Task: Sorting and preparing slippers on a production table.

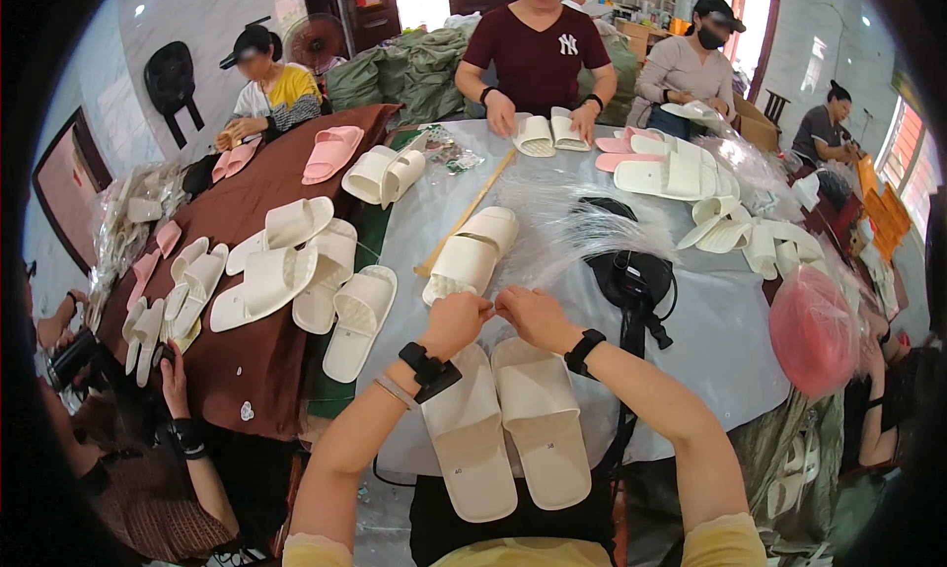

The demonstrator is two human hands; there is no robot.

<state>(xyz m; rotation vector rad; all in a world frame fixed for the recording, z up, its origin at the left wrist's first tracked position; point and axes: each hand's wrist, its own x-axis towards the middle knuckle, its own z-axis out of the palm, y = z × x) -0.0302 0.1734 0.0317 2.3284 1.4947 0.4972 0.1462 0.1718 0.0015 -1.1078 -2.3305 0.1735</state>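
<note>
My left hand [458, 323] and my right hand [534, 318] meet over the near part of the table, fingertips pinched close together. Whatever they pinch, if anything, is too small or too clear to make out. Just below them a pair of cream slide slippers lies side by side, soles toward me: the left slipper [468, 434] and the right slipper [542, 424], both overhanging the table's near edge. Right beyond my left hand rest more cream slippers [472, 254], stacked. A heap of clear plastic bags [552, 234] spreads beyond my right hand.
A wooden stick [469, 210] lies across the grey table cover [681, 311]. A black device with a strap [631, 279] sits right of centre. Cream slippers [266, 286] cover the brown cloth [247, 370] at left. A pink plastic bundle [815, 318] hangs at right. Across, a co-worker [538, 49] handles slippers.
</note>
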